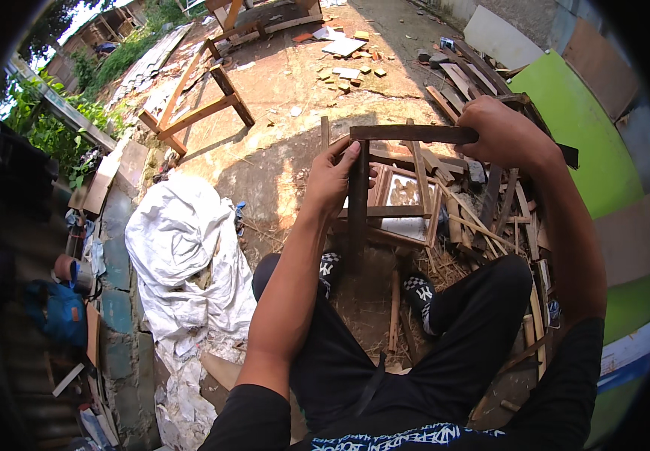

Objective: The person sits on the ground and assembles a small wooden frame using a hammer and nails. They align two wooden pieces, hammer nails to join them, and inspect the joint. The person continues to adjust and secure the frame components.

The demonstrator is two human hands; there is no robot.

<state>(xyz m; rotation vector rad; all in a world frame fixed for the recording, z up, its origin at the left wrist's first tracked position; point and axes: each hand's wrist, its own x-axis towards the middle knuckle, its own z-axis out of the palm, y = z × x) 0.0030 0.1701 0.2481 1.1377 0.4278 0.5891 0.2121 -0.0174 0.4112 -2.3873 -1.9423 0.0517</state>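
A dark wooden frame [358, 199], made of several narrow bars joined at corners, stands in front of me between my feet. My left hand [330, 180] grips the corner where the upright meets the top bar [413, 134], thumb near the joint. At the other end of that bar, my right hand [507, 134] is closed, with its fingers curled down around the wood. A short dark end piece [568, 155] shows beyond my right wrist; whether it belongs to the same bar I cannot tell. Parts of the frame's far side are hidden behind my left hand.
A crumpled white cloth [182, 255] lies to my left. Ahead stands another wooden frame [201, 116], with small wood blocks [351, 79] scattered beyond. Scrap wood [490, 199] is piled at right beside a green board [577, 128]. A framed panel [404, 192] lies behind the held frame.
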